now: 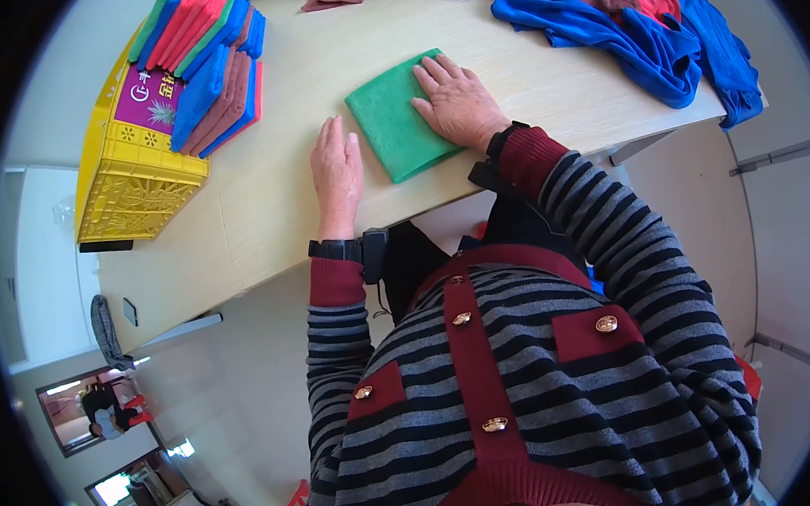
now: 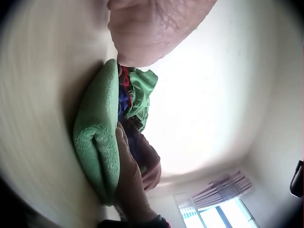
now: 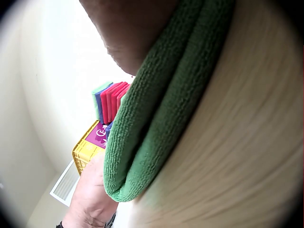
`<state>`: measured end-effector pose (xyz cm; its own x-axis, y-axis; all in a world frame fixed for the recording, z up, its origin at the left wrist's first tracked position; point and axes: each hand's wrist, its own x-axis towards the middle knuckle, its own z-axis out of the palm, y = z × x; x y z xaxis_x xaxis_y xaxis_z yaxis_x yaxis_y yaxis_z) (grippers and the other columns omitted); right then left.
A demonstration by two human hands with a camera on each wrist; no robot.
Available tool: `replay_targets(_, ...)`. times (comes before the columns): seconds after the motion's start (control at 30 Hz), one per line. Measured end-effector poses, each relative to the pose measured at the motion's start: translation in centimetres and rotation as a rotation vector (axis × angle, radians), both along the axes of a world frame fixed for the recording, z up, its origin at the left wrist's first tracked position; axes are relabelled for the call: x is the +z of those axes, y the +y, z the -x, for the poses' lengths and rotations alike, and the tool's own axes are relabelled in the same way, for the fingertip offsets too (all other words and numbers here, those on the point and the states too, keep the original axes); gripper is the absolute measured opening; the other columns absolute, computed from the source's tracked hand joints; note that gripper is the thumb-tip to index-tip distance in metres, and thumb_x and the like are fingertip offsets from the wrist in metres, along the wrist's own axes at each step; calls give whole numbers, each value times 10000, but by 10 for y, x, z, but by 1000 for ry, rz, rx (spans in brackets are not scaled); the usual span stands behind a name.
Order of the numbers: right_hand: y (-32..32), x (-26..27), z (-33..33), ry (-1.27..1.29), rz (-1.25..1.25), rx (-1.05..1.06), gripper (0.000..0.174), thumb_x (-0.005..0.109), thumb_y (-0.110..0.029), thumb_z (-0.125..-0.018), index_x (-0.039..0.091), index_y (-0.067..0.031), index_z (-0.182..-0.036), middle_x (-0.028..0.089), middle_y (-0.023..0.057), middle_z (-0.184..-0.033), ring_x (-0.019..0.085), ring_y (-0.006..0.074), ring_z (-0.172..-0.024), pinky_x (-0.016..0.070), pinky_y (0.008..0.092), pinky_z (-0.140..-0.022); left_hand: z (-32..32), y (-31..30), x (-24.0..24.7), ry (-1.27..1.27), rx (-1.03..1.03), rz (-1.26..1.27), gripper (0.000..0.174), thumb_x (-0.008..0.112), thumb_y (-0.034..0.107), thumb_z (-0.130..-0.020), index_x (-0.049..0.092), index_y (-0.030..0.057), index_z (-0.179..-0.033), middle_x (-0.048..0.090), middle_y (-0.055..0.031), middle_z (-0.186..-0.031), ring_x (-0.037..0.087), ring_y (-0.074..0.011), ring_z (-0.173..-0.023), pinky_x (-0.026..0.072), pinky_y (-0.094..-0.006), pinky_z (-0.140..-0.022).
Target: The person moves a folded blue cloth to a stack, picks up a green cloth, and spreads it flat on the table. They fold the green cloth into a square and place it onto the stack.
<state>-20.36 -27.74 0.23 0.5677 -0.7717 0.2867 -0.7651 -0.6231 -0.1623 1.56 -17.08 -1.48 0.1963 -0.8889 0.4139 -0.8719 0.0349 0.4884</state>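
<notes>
A green towel (image 1: 396,125), folded into a thick rectangle, lies flat on the table near its front edge. My right hand (image 1: 459,103) rests on the towel's right part with fingers straight and spread. To the left of the towel, my left hand (image 1: 336,169) is held edge-down by the table with its fingers extended and nothing in them. The left wrist view shows the rounded fold of the green towel (image 2: 97,137) end-on, with the right hand (image 2: 130,178) against its top. In the right wrist view the towel's layered edge (image 3: 142,128) fills the middle.
A yellow plastic crate (image 1: 141,189) stands at the table's left, with stacks of folded blue, red, brown and green towels (image 1: 218,98) by it. Loose blue cloths (image 1: 632,49) heap at the back right, some hanging over the edge. A phone (image 1: 130,311) lies at the left end.
</notes>
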Motion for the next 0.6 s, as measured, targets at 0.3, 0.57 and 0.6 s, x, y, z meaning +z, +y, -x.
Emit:
replay_targets(0.3, -4, -7, 0, -42, 39, 6, 589, 400, -428, -1021, 431, -46, -1469, 406, 149, -1542, 320, 315, -1460, 286, 460, -1169, 66, -24, 16, -311, -156, 17, 536, 530, 340, -997, 472, 6, -1412, 458, -182, -1489, 402, -345, -1396, 288, -518, -1152)
replay_targets(0.57, -3, -7, 1, -84, 25, 17, 583, 409, -415, -1017, 437, -41, -1463, 407, 151, -1539, 316, 317, -1460, 283, 463, -1169, 67, -35, 13, -340, -144, -146, 653, 433, 483, -1016, 404, 33, -1488, 362, -170, -1569, 300, -330, -1470, 195, -535, -1197)
replay_targets(0.6, -2, -7, 1, -88, 24, 18, 581, 412, -414, -1016, 439, -39, -1460, 409, 151, -1537, 317, 316, -1459, 284, 463, -1169, 65, -34, 13, -311, -106, -174, 666, 422, 493, -1016, 392, 32, -1496, 352, -170, -1576, 286, -327, -1477, 190, -534, -1199)
